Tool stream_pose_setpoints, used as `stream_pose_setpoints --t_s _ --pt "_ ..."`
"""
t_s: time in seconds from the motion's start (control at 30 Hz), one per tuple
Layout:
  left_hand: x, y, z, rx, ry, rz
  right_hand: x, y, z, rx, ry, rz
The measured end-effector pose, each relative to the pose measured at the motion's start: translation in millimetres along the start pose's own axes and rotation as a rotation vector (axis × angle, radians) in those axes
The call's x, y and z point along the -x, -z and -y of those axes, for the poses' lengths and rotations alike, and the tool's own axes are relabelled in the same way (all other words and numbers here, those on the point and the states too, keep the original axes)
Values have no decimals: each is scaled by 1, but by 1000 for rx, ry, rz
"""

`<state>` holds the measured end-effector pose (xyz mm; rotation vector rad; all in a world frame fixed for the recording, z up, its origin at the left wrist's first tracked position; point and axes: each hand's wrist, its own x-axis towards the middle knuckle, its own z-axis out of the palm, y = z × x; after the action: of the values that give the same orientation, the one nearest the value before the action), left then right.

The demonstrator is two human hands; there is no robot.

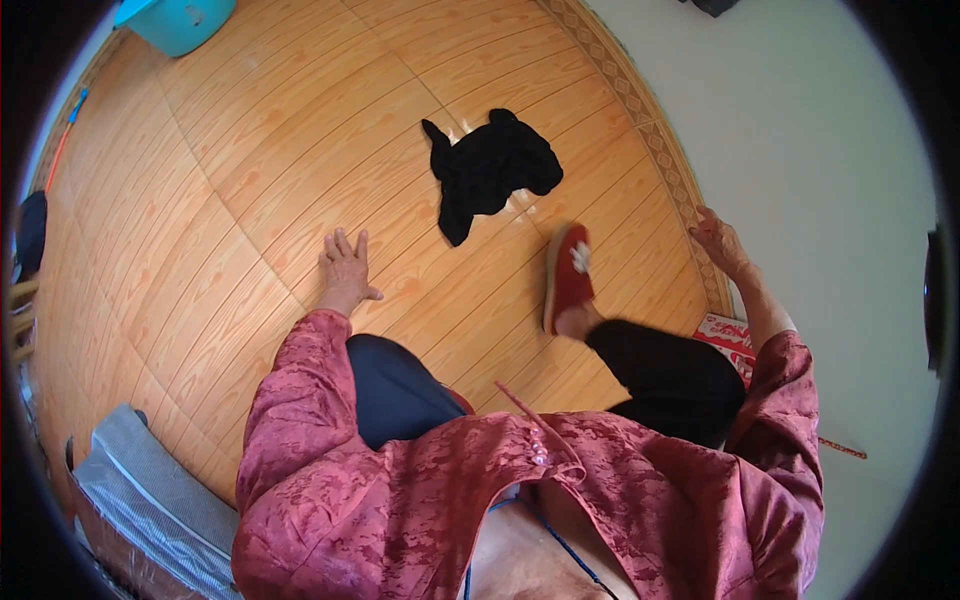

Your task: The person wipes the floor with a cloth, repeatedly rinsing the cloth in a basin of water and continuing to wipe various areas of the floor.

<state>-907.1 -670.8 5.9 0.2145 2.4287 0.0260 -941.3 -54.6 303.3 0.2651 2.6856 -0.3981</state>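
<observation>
A crumpled black cloth point(495, 170) lies on the wood-patterned floor point(330, 130) ahead of me; what kind of garment it may be, I cannot tell. My left hand point(347, 268) hangs over the floor with its fingers spread and nothing in it, nearer to me than the cloth and to its left. Out to the right, my right hand point(718, 240) is held up near the patterned border by the wall, its fingers loosely bent and apart, holding nothing. Between the hands, my foot in a red shoe point(570, 280) with a white decoration points toward the cloth.
At the far left stands a turquoise basin point(178, 22). A seat with a grey cover point(150, 500) is close on my left. The pale wall point(800, 150) runs along the right, with a red and white box point(728, 335) at its foot beside my leg.
</observation>
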Motion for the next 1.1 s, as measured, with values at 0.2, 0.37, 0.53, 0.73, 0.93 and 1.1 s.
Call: stream_pose_setpoints --t_s 0.2,0.37,0.53,0.73,0.93,1.1 --pt "-5 7 -3 -61 -33 11 -7 -99 -11 177 -59 225" --pt "-3 19 -12 -102 4 51 -38 -167 -7 36 138 412" --pt "-21 25 -30 -83 176 185 -95 -215 12 47 287 318" --pt "-30 18 -33 7 207 151 -178 -252 102 30 548 -20" --pt "-36 22 -34 -9 193 114 -208 -330 137 329 631 -56" --pt "-39 17 -30 16 221 165 -296 -337 227 192 780 -269"
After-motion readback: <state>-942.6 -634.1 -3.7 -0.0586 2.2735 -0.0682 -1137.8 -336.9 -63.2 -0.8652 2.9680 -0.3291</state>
